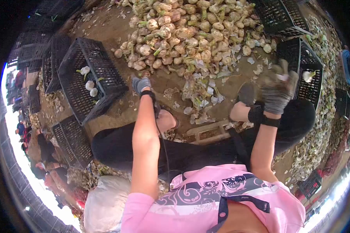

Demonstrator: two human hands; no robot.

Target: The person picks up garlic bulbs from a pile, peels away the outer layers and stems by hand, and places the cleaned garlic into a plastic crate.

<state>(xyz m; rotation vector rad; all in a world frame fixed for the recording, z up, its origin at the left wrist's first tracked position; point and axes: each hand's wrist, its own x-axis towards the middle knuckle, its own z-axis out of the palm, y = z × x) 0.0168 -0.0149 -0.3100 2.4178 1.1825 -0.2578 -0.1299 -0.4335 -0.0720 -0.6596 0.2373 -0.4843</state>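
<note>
My left hand (141, 84), in a grey knit glove, is low at the near edge of a heap of garlic bulbs (182, 35). Its fingers are drawn together, and what is in them is hidden. On the other side, my right hand (277, 91) is raised beside the right black crate (317, 62), in a soiled grey glove. Motion blurs its fingers; a pale patch shows among them, and I cannot tell whether it is garlic. One white garlic bulb (308, 76) with a green stem lies in that crate.
A black crate (116, 83) at the left holds several trimmed bulbs (90, 85). Loose skins (202, 91) litter the ground between my feet. A low wooden frame (208, 132) lies before my legs. More crates (72, 141) and a white sack (105, 202) stand at the left.
</note>
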